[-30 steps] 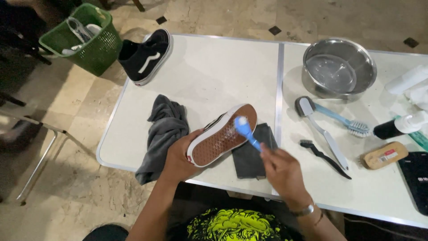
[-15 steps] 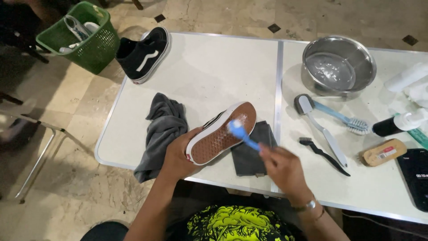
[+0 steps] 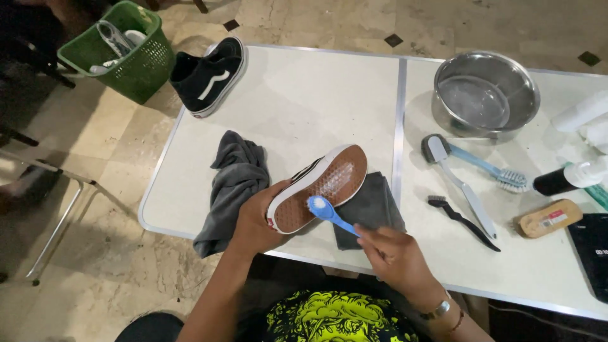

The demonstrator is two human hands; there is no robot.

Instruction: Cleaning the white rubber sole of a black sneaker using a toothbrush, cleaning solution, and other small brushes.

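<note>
My left hand (image 3: 256,218) grips a black-and-white sneaker (image 3: 320,187) by its heel, holding it sole-up above the white folding table (image 3: 304,95). The brown sole faces me. My right hand (image 3: 396,256) holds a blue brush (image 3: 329,214) by its handle, its round head pressed on the sole near the heel end. A dark grey cloth (image 3: 370,209) lies flat under the shoe. A second black high-top sneaker (image 3: 209,76) stands at the table's far left corner.
A crumpled grey rag (image 3: 231,183) lies left of the shoe. To the right: a steel bowl (image 3: 484,95), a light blue brush (image 3: 481,168), a white-handled brush (image 3: 465,193), a black brush (image 3: 462,221), a wooden brush (image 3: 550,218), bottles (image 3: 570,177). A green basket (image 3: 123,50) stands on the floor.
The blue brush head has slid along the sole from the toe end toward the heel end. My left hand keeps the shoe in about the same place.
</note>
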